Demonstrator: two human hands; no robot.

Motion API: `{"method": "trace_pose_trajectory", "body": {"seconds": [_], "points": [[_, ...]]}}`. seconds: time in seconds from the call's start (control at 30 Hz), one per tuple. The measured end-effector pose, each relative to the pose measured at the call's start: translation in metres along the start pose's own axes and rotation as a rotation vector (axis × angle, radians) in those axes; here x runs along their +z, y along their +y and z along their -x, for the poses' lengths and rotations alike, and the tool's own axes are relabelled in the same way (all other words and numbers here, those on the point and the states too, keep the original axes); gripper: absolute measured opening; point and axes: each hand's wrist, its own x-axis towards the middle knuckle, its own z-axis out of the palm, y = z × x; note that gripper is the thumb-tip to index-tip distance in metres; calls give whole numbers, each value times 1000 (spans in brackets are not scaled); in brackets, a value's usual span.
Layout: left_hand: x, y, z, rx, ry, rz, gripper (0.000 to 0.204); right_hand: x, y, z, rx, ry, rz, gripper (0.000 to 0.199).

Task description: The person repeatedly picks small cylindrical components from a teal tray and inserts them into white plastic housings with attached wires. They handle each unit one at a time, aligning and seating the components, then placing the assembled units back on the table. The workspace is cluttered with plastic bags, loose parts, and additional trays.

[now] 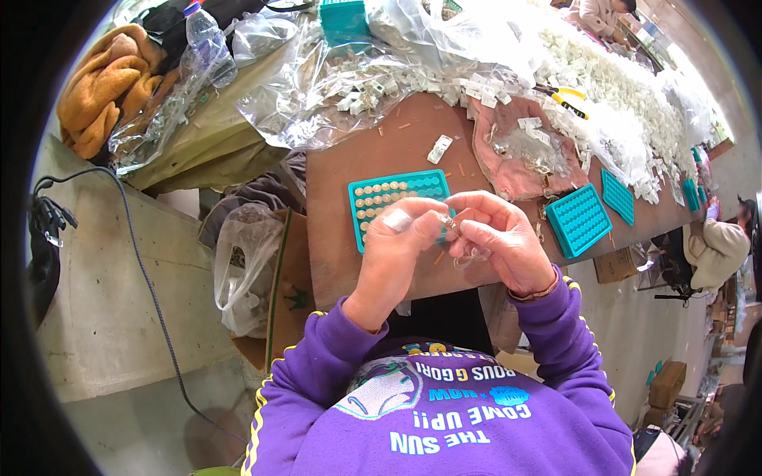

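Note:
My left hand (pixel 401 250) and my right hand (pixel 506 244) meet in front of me above the near part of the brown table. Both pinch a small shiny metallic piece (pixel 451 225) between their fingertips; its exact kind is too small to make out. Something white and translucent (pixel 397 220) is tucked against my left fingers, and a clear thin bit (pixel 474 255) hangs below my right fingers. Just behind my hands lies a teal tray (pixel 429 184) with round wells, many filled with cream-coloured round pieces. My hands hide its near right part.
A white tagged packet (pixel 439 148) lies beyond the tray. To the right are stacked teal trays (pixel 578 224), a pink cloth (pixel 496 147) and yellow-handled pliers (pixel 568 101). White tagged packets (pixel 611 103) heap along the back. A box with a plastic bag (pixel 248 270) stands left. Other people work at right.

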Motion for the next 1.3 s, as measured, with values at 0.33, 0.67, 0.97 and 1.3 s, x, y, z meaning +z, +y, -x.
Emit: {"method": "trace_pose_trajectory", "body": {"seconds": [0.33,0.67,0.97,1.3], "points": [[-4,5,-7,47,-37,-134,14,-3,5,-3,8,-24,77,19],[0,7,-6,-36,-64,-80,11,-2,-4,2,99,-106,85,14],[0,6,-4,7,-28,-33,13,0,-3,8,58,-41,208,13],[17,3,12,92,98,-248,8,23,16,10,-848,391,1135,26]]}}
